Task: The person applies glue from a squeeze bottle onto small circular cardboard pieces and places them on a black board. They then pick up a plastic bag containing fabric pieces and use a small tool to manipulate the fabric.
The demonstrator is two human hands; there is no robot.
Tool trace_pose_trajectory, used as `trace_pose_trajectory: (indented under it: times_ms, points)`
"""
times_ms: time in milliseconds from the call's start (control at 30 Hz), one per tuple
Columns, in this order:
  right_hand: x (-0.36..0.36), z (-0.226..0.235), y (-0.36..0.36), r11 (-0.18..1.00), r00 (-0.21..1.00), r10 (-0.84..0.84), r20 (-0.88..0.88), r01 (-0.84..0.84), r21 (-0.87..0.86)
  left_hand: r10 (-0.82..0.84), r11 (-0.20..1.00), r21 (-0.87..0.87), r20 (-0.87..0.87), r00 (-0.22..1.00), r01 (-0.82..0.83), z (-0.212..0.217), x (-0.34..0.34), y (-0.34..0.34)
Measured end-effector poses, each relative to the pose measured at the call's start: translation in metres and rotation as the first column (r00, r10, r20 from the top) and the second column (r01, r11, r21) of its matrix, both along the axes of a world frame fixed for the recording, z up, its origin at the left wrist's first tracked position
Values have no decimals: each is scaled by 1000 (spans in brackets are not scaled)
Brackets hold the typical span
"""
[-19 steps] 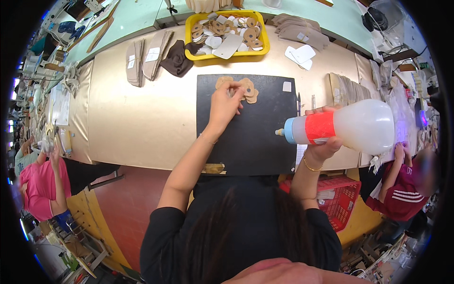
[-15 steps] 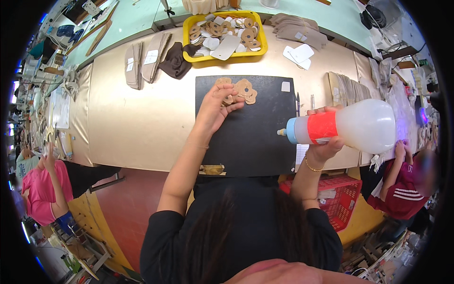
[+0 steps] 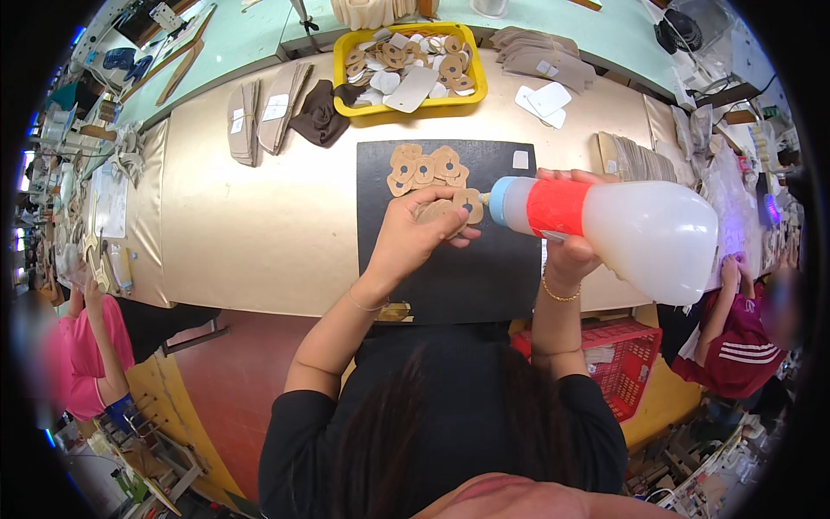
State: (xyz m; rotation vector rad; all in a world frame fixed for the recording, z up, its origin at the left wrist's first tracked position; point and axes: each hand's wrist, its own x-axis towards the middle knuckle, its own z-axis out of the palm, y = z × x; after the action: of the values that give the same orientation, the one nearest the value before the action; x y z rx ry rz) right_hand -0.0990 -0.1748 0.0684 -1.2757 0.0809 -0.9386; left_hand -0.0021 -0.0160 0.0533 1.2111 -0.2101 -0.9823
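Observation:
Over the black mat (image 3: 484, 285), my left hand (image 3: 415, 233) pinches tan cut-outs (image 3: 468, 201), small flat pieces with rounded corners; the front one has a dark round spot. My right hand (image 3: 571, 246) is wrapped round a translucent white squeeze bottle (image 3: 657, 233) with a red band and blue cap, held on its side. The bottle's nozzle (image 3: 485, 199) is at the right edge of the front cut-out; whether it touches, I cannot tell. Behind my left hand, several similar tan pieces (image 3: 424, 167) lie overlapping on the mat.
A yellow tray (image 3: 482, 82) heaped with tan and white pieces stands at the back. Stacks of beige panels (image 3: 640, 160) and a dark brown cloth (image 3: 322, 117) lie around. A red crate (image 3: 635, 363) sits below the table edge. A person in maroon (image 3: 735, 346) works at right, another in pink (image 3: 91, 346) at left.
My left hand has drawn back from the pile toward me, now with tan cut-outs in its fingers. The bottle has moved left, its nozzle meeting the left hand's pieces.

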Motion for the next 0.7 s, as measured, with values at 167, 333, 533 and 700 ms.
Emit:
trace_pose_trajectory:
  times_ms: [167,333,533,700]
  points:
    - [6,9,9,970,985,-146,-91,124,-210,-34,999,40,36,999,32,9,-3,-1]
    - [4,9,9,967,982,-135,-131,101,-233,-46,998,57,71,996,42,13,-6,-1]
    - [4,-3,-6,979,995,-97,27,100,-178,-8,1000,2,-23,1000,8,6,-3,-1]
    - [-11,-8,-3,997,998,-55,5,55,-44,24,998,52,43,999,-27,-2,2,-1]
